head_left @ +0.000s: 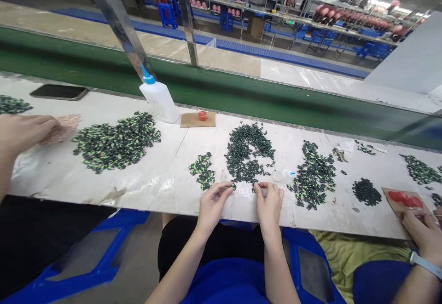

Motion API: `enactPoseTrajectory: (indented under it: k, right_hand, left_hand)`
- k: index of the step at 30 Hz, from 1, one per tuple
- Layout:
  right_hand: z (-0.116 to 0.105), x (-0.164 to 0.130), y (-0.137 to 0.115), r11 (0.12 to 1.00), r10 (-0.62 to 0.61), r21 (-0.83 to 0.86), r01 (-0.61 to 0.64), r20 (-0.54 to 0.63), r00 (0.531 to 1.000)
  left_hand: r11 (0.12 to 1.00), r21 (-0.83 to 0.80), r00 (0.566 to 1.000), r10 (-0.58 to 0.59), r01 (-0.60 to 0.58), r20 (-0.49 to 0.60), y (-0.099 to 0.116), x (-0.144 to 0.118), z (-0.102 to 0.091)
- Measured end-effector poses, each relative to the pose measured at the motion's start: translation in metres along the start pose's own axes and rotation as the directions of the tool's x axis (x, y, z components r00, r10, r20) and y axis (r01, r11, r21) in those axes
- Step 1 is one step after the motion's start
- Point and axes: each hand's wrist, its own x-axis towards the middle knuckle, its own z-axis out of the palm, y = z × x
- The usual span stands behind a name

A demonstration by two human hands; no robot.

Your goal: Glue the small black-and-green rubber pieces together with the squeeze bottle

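Behind the long white worktable [103,180] ran a green conveyor belt [241,92], and beyond it stood shelves of pink items [345,14], too far off to make out. On the tabletop, just ahead of the person, lay a large heap of small dark green plastic pieces [248,152], with a smaller cluster of bright green and black pieces [202,170] to its left and another mixed heap [314,175] to its right.

At the near edge of the table, the left hand [212,205] pinched one small dark green piece [234,186] between thumb and fingertips. The right hand [269,203] was close beside it, fingers curled in a pinch just below the large heap; whether it gripped anything could not be told.

A white squeeze bottle with a blue cap [158,98] stood farther back, beside a brown card holding a small red cap [202,116]. A co-worker's hand [24,131] rested at the far left, another co-worker's hand [423,232] at the far right.
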Motion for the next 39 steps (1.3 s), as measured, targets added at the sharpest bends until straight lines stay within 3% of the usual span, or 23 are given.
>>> enactPoseTrajectory:
  k: [2,5,9,12,20,39]
  right_hand:
    - [-0.004,0.000,-0.003,0.993,0.045,0.109,-0.046,0.013,0.999]
    - [-0.014,-0.001,-0.013,0.945,0.091,0.307,-0.115,0.092,0.992]
    - [-0.028,-0.008,-0.031,0.906,-0.067,0.423,-0.010,0.168,0.983]
    - [-0.035,-0.016,-0.041,0.897,-0.193,0.432,0.093,0.193,0.962]
    - [-0.035,-0.022,-0.049,0.878,-0.179,0.471,0.078,0.173,0.968]
    - [-0.038,-0.020,-0.046,0.876,-0.209,0.470,0.108,0.169,0.963]
  left_hand:
    - [0.996,-0.075,0.999,-0.038,0.039,0.005,0.006,0.000,0.001]
    - [0.997,-0.075,1.000,-0.002,0.003,0.006,0.016,-0.002,0.002]
    - [0.993,0.016,0.993,0.121,-0.121,-0.006,0.024,-0.006,0.005]
    - [0.975,0.068,0.977,0.211,-0.212,0.018,0.028,-0.008,0.006]
    - [0.926,0.154,0.939,0.339,-0.344,0.063,0.035,-0.013,0.006]
    - [0.867,0.241,0.900,0.421,-0.437,0.117,0.040,-0.016,0.006]
